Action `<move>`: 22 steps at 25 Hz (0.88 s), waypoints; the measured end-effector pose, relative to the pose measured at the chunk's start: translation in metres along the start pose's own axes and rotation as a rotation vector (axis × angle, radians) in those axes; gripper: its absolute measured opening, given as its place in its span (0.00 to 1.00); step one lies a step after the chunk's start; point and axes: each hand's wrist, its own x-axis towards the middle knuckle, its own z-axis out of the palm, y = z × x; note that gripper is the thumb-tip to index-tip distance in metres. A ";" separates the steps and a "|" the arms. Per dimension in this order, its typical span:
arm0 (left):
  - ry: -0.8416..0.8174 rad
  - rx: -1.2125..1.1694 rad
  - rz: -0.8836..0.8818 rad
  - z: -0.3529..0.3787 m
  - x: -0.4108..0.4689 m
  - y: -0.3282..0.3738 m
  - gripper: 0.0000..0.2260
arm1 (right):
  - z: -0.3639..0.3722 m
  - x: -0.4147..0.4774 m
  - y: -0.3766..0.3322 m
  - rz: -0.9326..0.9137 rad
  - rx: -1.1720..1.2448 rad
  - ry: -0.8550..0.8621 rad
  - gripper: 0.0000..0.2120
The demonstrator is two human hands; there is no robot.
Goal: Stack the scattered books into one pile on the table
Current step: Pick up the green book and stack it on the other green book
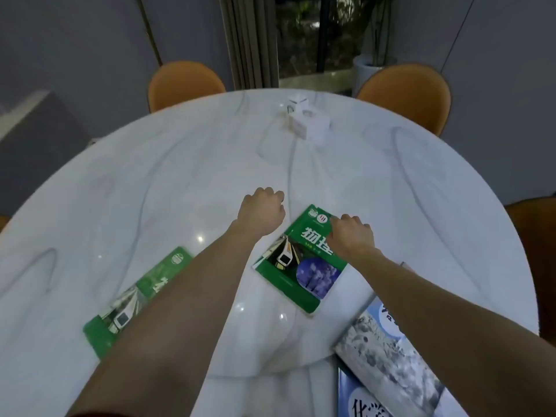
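Observation:
A green book (301, 263) with a train picture lies flat on the white marble table (150, 182), a second book's edge showing under its left side. My right hand (350, 236) rests on its far right part, fingers curled over the cover edge. My left hand (261, 210) hovers just left of that book's far corner, fingers curled in with nothing in them. Another green book (132, 302) lies at the near left, partly hidden by my left forearm. Two blue-grey books (388, 350) overlap at the near right edge.
Small white boxes (304, 118) stand at the far middle of the table, with a thin white cable (290, 176) running toward me. Orange chairs (186, 84) ring the table's far side and the right edge. A curtain and dark window lie beyond.

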 end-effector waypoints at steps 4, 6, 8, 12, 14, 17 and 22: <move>-0.116 -0.044 -0.043 0.042 -0.002 -0.008 0.15 | 0.038 -0.005 0.003 0.055 -0.004 -0.103 0.14; -0.173 -0.063 -0.049 0.065 -0.004 -0.007 0.15 | 0.058 -0.010 0.006 0.087 0.040 -0.133 0.13; -0.187 -0.092 -0.058 0.080 -0.007 -0.008 0.15 | 0.070 -0.015 0.010 0.127 0.087 -0.127 0.14; -0.256 -0.149 -0.078 0.107 -0.010 -0.005 0.15 | 0.090 -0.021 0.016 0.281 0.251 -0.113 0.18; -0.281 -0.192 -0.114 0.116 -0.010 -0.003 0.16 | 0.095 -0.018 0.017 0.389 0.378 -0.114 0.20; -0.276 -0.224 -0.183 0.126 -0.010 0.000 0.17 | 0.101 -0.015 0.014 0.522 0.550 -0.102 0.20; -0.323 -0.391 -0.459 0.132 0.003 0.001 0.19 | 0.107 -0.008 0.012 0.791 0.819 -0.064 0.15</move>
